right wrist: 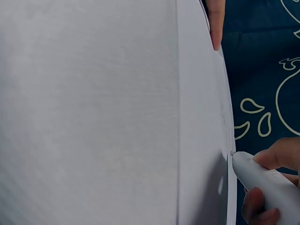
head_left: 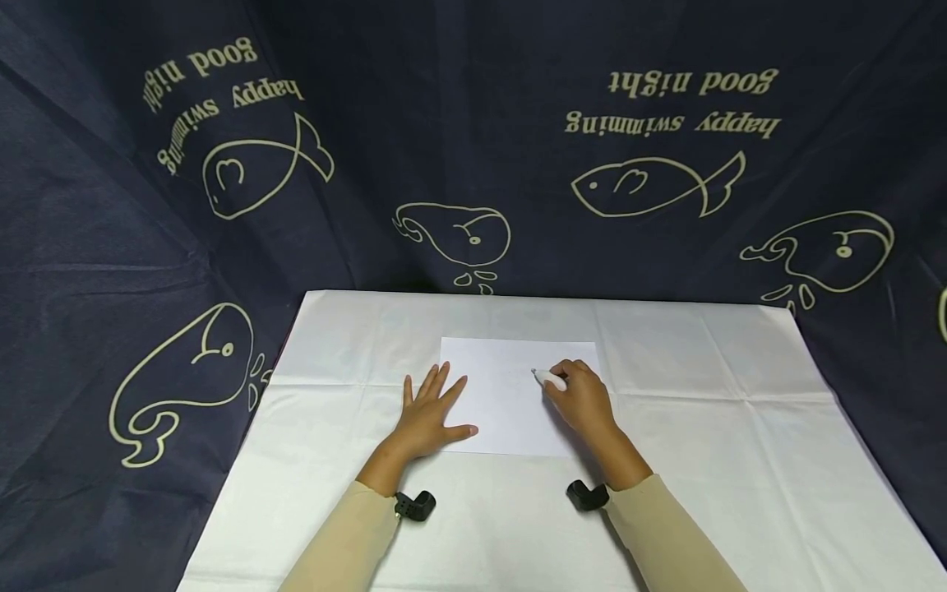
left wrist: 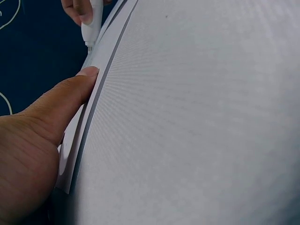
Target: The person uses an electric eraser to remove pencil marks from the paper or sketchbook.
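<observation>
A white sheet of paper (head_left: 510,395) lies on the white-covered table. My left hand (head_left: 423,421) rests at the sheet's left edge with its fingers spread, and in the left wrist view its thumb (left wrist: 63,101) presses near the paper's edge. In my right hand (head_left: 584,399) I pinch a thick white pen (head_left: 551,379) over the sheet's right half. In the right wrist view the pen (right wrist: 262,180) points its small metal tip at the paper's surface. Whether the tip touches cannot be told. Faint marks show on the paper there.
A creased white cloth (head_left: 710,444) covers the table on all sides of the sheet. Behind and to the left hangs a dark blue cloth (head_left: 518,107) with fish and whale drawings and upside-down lettering. Black wrist cameras (head_left: 416,506) sit at both cuffs.
</observation>
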`<action>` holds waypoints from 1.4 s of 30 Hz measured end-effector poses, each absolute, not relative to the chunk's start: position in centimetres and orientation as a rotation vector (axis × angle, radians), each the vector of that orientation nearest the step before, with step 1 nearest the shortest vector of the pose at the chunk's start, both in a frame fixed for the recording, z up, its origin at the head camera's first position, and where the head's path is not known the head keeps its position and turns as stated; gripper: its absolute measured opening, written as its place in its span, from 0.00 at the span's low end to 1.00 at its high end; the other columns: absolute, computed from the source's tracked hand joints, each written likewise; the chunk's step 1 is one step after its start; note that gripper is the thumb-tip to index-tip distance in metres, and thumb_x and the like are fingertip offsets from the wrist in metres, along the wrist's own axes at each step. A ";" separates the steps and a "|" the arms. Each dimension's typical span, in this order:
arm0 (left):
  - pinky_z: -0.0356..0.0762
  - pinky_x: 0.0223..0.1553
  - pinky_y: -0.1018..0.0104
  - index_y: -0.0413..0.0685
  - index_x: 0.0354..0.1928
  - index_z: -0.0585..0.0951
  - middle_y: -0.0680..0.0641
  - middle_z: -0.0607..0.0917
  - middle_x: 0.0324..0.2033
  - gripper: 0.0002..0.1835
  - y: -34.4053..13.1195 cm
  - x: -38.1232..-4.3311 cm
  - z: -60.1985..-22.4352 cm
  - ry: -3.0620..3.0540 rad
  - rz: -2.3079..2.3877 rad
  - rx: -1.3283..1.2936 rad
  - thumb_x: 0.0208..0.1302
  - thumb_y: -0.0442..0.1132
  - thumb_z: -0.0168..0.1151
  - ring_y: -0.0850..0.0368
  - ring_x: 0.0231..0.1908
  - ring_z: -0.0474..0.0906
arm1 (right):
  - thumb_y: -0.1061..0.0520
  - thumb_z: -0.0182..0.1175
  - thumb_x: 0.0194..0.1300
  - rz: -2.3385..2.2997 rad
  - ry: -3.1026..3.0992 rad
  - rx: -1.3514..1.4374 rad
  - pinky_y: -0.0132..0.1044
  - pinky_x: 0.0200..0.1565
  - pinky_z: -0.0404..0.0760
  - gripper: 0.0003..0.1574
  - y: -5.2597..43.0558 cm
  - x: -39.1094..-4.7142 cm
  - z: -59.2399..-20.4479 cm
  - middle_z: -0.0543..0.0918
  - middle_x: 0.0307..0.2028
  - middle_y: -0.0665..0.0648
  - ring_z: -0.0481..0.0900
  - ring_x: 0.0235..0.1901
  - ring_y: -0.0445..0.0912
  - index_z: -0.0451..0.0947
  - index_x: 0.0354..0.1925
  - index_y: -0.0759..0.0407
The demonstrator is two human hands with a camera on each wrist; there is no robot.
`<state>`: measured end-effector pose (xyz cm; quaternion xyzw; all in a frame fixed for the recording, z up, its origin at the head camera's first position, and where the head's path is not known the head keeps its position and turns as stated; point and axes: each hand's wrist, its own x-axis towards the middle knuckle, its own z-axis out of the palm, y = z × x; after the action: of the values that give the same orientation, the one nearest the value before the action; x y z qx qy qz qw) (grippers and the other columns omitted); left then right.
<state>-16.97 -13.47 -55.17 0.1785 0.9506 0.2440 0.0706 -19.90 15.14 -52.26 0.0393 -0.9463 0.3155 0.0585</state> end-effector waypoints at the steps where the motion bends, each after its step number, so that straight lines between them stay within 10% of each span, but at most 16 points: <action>1: 0.22 0.73 0.28 0.58 0.79 0.58 0.42 0.44 0.82 0.49 -13.5 -17.0 -55.2 2.857 0.732 0.535 0.61 0.67 0.65 0.42 0.82 0.35 | 0.56 0.65 0.63 0.954 -2.869 0.124 0.50 0.41 0.80 0.14 15.1 -19.9 -52.3 0.84 0.40 0.62 0.83 0.37 0.54 0.84 0.44 0.63; 42: 0.20 0.74 0.29 0.58 0.80 0.58 0.43 0.43 0.82 0.49 -13.3 -17.0 -55.0 2.840 0.729 0.511 0.61 0.66 0.65 0.43 0.82 0.33 | 0.55 0.66 0.63 0.930 -2.879 0.074 0.50 0.40 0.82 0.15 14.8 -19.8 -52.4 0.84 0.39 0.63 0.83 0.35 0.54 0.84 0.44 0.64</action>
<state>-16.97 -13.31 -54.98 0.1711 0.9510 0.2441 0.0825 -19.80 14.75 -52.39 0.0244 -0.9497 0.3068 0.0578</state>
